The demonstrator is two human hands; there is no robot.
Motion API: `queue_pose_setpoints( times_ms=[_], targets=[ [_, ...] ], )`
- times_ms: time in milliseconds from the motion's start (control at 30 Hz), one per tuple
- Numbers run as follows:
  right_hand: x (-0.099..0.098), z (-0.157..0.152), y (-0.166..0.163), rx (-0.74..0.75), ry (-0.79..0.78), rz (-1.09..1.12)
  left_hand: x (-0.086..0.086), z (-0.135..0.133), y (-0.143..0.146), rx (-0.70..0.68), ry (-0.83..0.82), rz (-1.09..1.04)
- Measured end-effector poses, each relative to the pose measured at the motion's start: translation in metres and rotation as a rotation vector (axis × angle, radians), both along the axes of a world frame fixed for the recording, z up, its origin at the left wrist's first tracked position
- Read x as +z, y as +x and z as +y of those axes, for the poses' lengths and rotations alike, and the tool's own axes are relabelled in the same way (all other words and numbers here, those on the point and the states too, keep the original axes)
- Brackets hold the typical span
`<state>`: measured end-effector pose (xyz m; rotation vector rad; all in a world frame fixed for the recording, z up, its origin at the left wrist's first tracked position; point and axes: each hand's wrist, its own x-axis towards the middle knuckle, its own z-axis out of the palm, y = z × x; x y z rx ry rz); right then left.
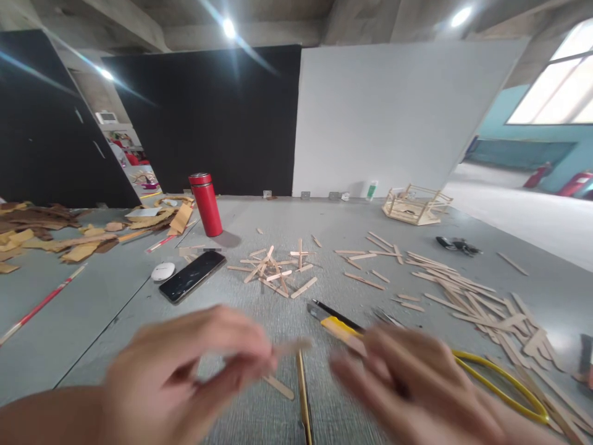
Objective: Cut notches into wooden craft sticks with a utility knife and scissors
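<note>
Head view, nearest first: both hands low in frame, motion-blurred. Left hand [185, 371] has thumb and fingertips pinched together on a thin wooden stick [293, 346] — the stick juts rightward out of the pinch, long axis roughly level, free end pointing at the right hand [407, 389]. Right hand's fingers are spread and loosely curled, nothing clearly in them; blur makes any contact hard to call. Gap between stick tip and right fingertips is small, so the right hand sits just beside the free end, the left at the held end.

Under the hands on the grey table [259, 216]: another loose stick [279, 387], a ruler [303, 395] running toward the camera, a yellow utility knife [334, 321] just beyond the right fingers, and a yellow band [504, 383] looping off right.

Further out — a small stick pile [278, 272] at centre, a big scatter of sticks [463, 296] right, phone [192, 275] and a white puck [162, 271] left, red flask [206, 204] behind, a stick-built frame [416, 205] at the far edge, cardboard scraps [55, 232] far left.
</note>
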<state>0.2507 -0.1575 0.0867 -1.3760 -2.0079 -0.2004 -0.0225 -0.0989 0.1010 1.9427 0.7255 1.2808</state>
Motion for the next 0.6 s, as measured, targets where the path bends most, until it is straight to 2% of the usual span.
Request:
queue_pose_setpoints(
  times_ms=[33, 100, 133, 200, 267, 333, 467, 600],
  targets=[
    [-0.001, 0.024, 0.011, 0.029, -0.018, -0.036, 0.005, 0.008, 0.004, -0.007, -0.022, 0.129],
    [-0.007, 0.068, 0.029, 0.088, -0.061, -0.123, 0.004, 0.025, 0.015, -0.137, -0.12, 0.42],
    [-0.01, 0.086, 0.035, 0.096, -0.089, -0.144, -0.002, 0.034, 0.02, -0.222, -0.171, 0.568],
    [-0.017, 0.11, 0.04, 0.134, -0.14, -0.187, -0.018, 0.047, 0.027, -0.297, -0.192, 0.67],
    [-0.024, 0.121, 0.038, 0.165, -0.172, -0.207, -0.034, 0.053, 0.03, -0.341, -0.179, 0.732],
    [-0.028, 0.125, 0.034, 0.186, -0.188, -0.205, -0.043, 0.053, 0.03, -0.367, -0.152, 0.763],
    [-0.035, 0.128, 0.031, 0.2, -0.225, -0.159, -0.04, 0.049, 0.029, -0.379, -0.129, 0.783],
    [-0.042, 0.126, 0.039, 0.129, -0.294, -0.06, -0.042, 0.049, 0.031, -0.345, -0.143, 0.756]
  ],
)
